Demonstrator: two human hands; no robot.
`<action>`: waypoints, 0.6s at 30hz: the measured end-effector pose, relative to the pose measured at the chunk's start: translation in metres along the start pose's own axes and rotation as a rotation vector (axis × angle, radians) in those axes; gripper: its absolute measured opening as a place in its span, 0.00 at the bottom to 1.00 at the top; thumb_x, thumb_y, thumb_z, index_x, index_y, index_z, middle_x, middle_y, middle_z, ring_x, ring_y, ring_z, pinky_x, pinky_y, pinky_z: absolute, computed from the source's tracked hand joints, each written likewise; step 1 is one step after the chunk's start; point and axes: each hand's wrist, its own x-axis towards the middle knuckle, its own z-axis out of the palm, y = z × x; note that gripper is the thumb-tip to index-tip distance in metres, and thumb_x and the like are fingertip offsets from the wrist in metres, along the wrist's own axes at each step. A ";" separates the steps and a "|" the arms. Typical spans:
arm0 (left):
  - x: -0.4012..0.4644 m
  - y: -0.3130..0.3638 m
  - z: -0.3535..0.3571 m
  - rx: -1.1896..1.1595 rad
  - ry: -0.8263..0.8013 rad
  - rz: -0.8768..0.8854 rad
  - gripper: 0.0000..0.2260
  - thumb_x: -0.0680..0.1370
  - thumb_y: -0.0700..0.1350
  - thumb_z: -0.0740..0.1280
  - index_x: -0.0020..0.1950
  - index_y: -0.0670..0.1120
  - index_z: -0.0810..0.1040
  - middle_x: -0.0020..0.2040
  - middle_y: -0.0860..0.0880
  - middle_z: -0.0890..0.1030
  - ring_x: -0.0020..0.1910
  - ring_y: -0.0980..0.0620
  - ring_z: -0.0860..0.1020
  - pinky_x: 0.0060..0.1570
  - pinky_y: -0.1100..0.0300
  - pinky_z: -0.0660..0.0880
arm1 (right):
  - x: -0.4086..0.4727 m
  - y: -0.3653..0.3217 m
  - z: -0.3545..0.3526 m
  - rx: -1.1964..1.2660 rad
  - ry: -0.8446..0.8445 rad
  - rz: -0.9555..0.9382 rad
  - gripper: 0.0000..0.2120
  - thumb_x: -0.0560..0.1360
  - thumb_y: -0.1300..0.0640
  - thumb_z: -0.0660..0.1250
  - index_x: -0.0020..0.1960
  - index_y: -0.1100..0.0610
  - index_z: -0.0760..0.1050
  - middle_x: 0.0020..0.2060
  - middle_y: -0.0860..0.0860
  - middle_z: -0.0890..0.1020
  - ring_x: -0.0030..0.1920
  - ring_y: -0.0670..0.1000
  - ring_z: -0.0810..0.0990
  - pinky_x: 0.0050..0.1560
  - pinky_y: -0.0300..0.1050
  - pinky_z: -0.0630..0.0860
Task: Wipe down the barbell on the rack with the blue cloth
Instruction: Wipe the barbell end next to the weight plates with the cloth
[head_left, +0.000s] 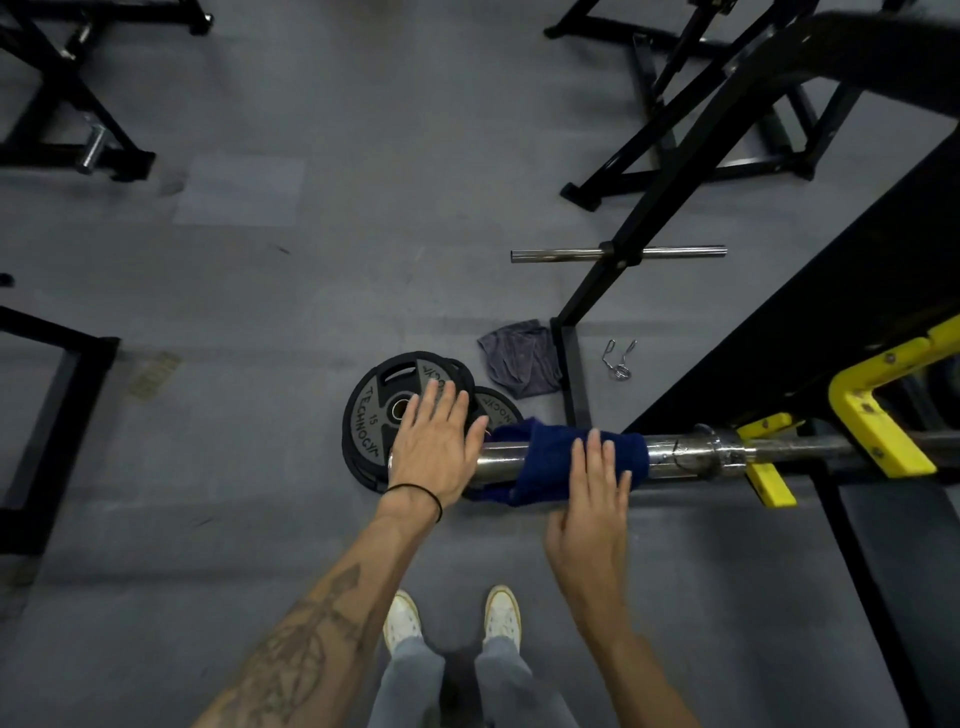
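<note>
The chrome barbell (685, 453) lies level across the lower right, resting in the yellow hooks of the rack (878, 441). A dark blue cloth (545, 457) is draped over the bar's sleeve near its free end. My right hand (597, 499) lies flat on the cloth with fingers extended, pressing it onto the sleeve. My left hand (436, 441) rests flat on the bare end of the sleeve, fingers straight and together, just left of the cloth. Neither hand curls around the bar.
Black weight plates (369, 415) lie on the grey floor under the bar's end, with a grey cloth (519, 358) and a spring collar (618, 361) beyond. A black rack upright (649, 208) carries a chrome peg. More black frames stand at far left and top.
</note>
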 end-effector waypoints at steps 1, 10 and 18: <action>-0.004 0.004 0.002 -0.001 0.006 0.017 0.37 0.78 0.63 0.32 0.80 0.47 0.58 0.81 0.48 0.56 0.81 0.49 0.47 0.79 0.50 0.45 | -0.004 -0.010 0.005 0.010 -0.013 0.004 0.50 0.68 0.67 0.72 0.83 0.59 0.50 0.83 0.56 0.52 0.83 0.56 0.44 0.80 0.63 0.50; -0.011 0.006 0.010 0.076 -0.006 0.102 0.35 0.80 0.62 0.33 0.80 0.47 0.58 0.81 0.48 0.55 0.81 0.49 0.46 0.79 0.50 0.42 | -0.004 -0.009 0.005 -0.018 -0.040 -0.033 0.51 0.67 0.67 0.70 0.83 0.56 0.46 0.83 0.56 0.51 0.83 0.56 0.45 0.79 0.63 0.50; -0.009 0.010 0.011 0.061 -0.017 0.064 0.34 0.80 0.63 0.35 0.81 0.48 0.56 0.81 0.49 0.54 0.81 0.49 0.45 0.79 0.51 0.43 | -0.006 0.008 0.006 -0.014 -0.031 -0.113 0.52 0.65 0.71 0.72 0.83 0.60 0.52 0.83 0.56 0.52 0.83 0.57 0.48 0.81 0.61 0.53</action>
